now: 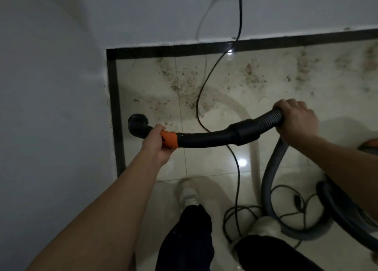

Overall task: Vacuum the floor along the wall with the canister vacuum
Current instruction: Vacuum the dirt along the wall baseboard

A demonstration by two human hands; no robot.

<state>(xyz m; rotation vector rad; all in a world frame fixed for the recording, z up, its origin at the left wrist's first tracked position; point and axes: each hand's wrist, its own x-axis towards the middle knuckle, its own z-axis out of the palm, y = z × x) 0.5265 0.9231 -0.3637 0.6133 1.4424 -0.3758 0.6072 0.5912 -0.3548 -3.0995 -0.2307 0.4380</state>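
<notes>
Both hands are on the vacuum. The left hand [155, 143] has its fingers curled tight round the orange band [169, 141] of the curved wand [204, 137], and the round nozzle [138, 123] pokes out just beyond its knuckles, close to the dark border strip [115, 107] at the foot of the wall [51, 86]. I can't tell if the nozzle is touching the floor [214, 164].

The right hand [296, 123] is clamped palm-down over the ribbed hose [270, 117], just behind the black cuff [243, 130], and the hose drops away below its fingers towards what looks like the canister [369, 145] at the right edge.

The wand looks like rigid, light plastic, so the front grip should steer it cleanly. The hose is soft and springy and will likely tug back, so a hold near the cuff makes sense.

The left arm is stretched long and nearly straight. The right forearm comes in from the right with the wrist bent down.

Grit [178, 80] lies scattered on the tile beyond both sets of fingers, near the wall. The power cord [204, 86] trails through it and passes under the wand between the two hands, so it could snag
</notes>
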